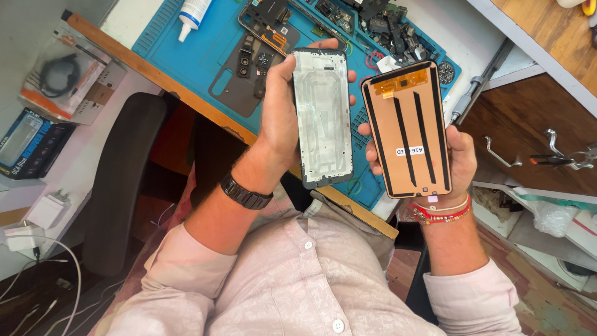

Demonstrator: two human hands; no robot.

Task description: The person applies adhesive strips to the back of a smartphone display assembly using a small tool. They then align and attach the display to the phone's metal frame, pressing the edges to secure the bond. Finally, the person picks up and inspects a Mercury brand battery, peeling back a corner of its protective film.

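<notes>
Your left hand [283, 118] sits at the centre of the frame, its grip closed around a phone middle frame [322, 118] that stands upright with its pale metal inner face towards you. The thumb lies along the frame's left edge and the fingertips show past its right edge. Your right hand [457, 165], right of centre, has its grip closed on a display panel [409, 130], back side up: copper-coloured, with black strips running lengthwise and an orange flex at the top edge. The panel tilts slightly, top leaning left. The two parts are held just beside each other, long edges near but not touching, with a narrow gap between them.

Both parts hang over the front edge of the counter [155, 71], whose wooden lip runs diagonally from upper left to lower centre. On it lies a blue work mat [205, 50], crowded across the top of the frame with a dark phone back cover [249, 71], small loose parts and a white glue bottle [193, 15]. A screwdriver [476, 90] lies beyond the panel's upper right corner. Open room lies below your hands, above your lap. A dark chair back [118, 180] fills the left, and open drawers [535, 155] stand close on the right.
</notes>
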